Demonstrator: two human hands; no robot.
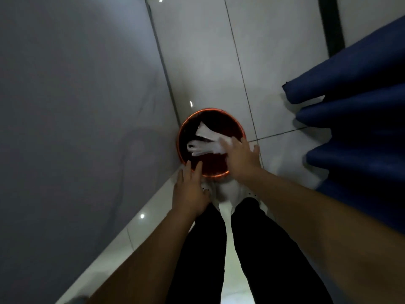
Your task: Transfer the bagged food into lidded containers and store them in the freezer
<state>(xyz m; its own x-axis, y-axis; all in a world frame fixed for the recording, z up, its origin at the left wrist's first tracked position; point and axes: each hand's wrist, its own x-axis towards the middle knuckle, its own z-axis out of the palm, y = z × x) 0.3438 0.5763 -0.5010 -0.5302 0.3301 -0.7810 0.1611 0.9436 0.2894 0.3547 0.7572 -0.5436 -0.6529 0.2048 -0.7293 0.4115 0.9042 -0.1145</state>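
I look straight down at a round red bin [186,128] standing on the white tiled floor beside a grey wall. A crumpled white plastic bag [205,142] hangs over the bin's dark opening. My right hand [241,157] holds the bag's near end above the bin's right rim. My left hand [190,189] hovers flat over the bin's near-left rim with fingers apart and nothing in it. No food and no lidded container are visible.
A grey wall [76,106] fills the left side. Blue fabric folds [355,117] hang at the right. My legs in black trousers [219,249] and white shoes [238,191] stand just behind the bin on the tiled floor [208,62].
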